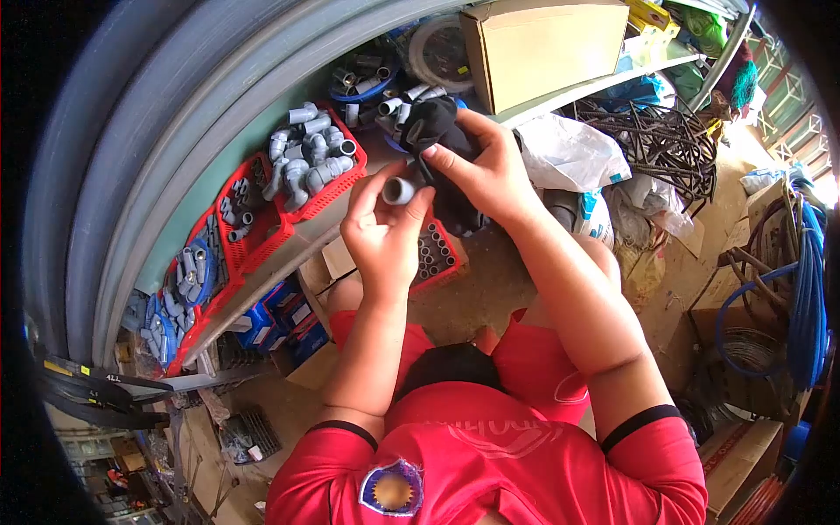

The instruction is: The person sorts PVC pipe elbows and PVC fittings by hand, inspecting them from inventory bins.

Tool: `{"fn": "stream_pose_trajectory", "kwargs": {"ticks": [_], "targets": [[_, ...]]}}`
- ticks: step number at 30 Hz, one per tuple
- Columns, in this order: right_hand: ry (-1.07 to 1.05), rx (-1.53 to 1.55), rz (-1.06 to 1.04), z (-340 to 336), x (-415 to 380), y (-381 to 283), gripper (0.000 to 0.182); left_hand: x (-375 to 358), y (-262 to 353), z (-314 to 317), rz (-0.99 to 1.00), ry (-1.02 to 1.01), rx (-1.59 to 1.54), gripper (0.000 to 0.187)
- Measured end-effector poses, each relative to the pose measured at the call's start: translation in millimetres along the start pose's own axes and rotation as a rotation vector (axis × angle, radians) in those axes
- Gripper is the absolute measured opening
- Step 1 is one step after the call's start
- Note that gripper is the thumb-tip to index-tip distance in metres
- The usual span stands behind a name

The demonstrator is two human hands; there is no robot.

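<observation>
Between the thumb and fingers of my left hand (382,223) is a short grey pipe fitting (399,191), its round open end facing me. My right hand (484,171) grips a bunched black cloth (440,131), which hangs down beside the fitting. The two hands are close together in front of my knees. Below them a small red basket (448,241) holds several small grey fittings standing on end. Part of the basket is hidden behind the cloth.
Red baskets (337,185) with grey pipe fittings line a shelf at the left, under large curved grey pipes (131,131). A cardboard box (547,52) sits at the top. Black rods (656,144) and a white sack (573,150) lie at right, near a coiled blue hose (807,297).
</observation>
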State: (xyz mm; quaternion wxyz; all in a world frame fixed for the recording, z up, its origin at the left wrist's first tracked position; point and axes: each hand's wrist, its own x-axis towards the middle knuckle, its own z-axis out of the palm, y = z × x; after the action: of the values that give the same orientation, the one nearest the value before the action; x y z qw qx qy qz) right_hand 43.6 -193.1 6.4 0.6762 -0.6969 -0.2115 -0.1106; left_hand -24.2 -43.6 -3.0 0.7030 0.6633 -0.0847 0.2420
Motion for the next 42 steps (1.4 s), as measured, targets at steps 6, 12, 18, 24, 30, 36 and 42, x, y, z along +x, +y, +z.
{"fn": "stream_pose_trajectory", "kwargs": {"ticks": [6,12,18,24,30,36,42], "targets": [[0.092,0.477,0.537,0.9,4.6,5.6,0.049,5.5,13.0,-5.1,0.649,-0.24,0.595,0.039],[0.083,0.62,0.695,0.0,1.0,16.0,0.057,5.2,5.5,-15.4,0.237,-0.095,0.05,0.035],[0.242,0.944,0.651,-3.6,4.8,3.5,0.068,9.1,3.1,-25.2,-0.082,-0.03,-0.485,0.033],[-0.168,0.202,-0.216,-24.3,5.1,0.7,0.083,26.7,-0.5,-50.7,-0.497,-0.076,-0.858,0.03],[-0.228,-0.258,0.112,-11.7,-1.6,-18.0,0.074,15.9,6.1,-40.8,-0.224,-0.04,-0.396,0.034],[-0.047,-0.182,0.253,4.4,-12.7,3.4,0.071,15.7,11.9,-46.2,-0.003,-0.079,-0.124,0.041],[-0.052,0.629,0.342,3.1,-2.9,10.7,0.056,24.2,11.8,-60.8,-0.172,0.014,-0.577,0.03]]}}
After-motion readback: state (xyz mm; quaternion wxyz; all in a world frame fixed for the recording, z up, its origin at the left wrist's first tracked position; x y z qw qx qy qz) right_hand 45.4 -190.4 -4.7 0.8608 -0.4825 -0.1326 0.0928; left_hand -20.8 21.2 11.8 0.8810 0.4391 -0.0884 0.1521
